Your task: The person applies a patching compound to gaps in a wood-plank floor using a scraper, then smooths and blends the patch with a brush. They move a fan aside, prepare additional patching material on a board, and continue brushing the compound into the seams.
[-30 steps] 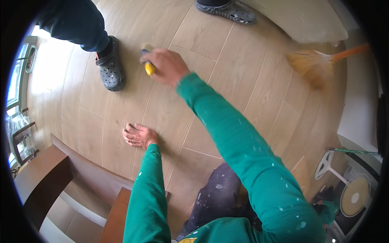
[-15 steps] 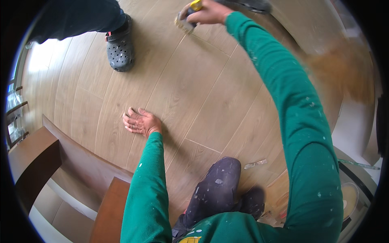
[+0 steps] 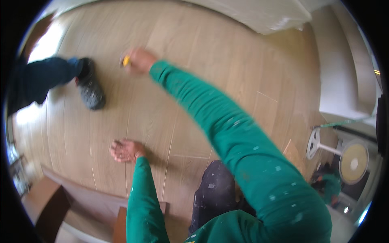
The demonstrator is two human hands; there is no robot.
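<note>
My right hand (image 3: 139, 60) is wrapped round a brush with a yellow-ended handle (image 3: 127, 60), low over the wood-look plank floor (image 3: 190, 117). Motion blurs the hand, and the brush's pale head is mostly hidden. My left hand (image 3: 127, 150) rests palm down on the planks nearer to me, fingers spread and holding nothing. Both green sleeves are flecked with pale spots. My knee (image 3: 214, 186) in dark, spotted trousers is at the lower middle.
Another person's leg ends in a grey clog (image 3: 92, 94) on the left, close to my right hand. Brown wooden furniture (image 3: 48, 202) occupies the lower left. Plastic-covered furniture (image 3: 259, 16) lines the far side. A round pale disc with a white rim (image 3: 353, 162) is at right.
My right hand has swept left and somewhat nearer with the brush. The view has shifted, and the other person's clog appears farther left and lower. My left hand stays on the floor.
</note>
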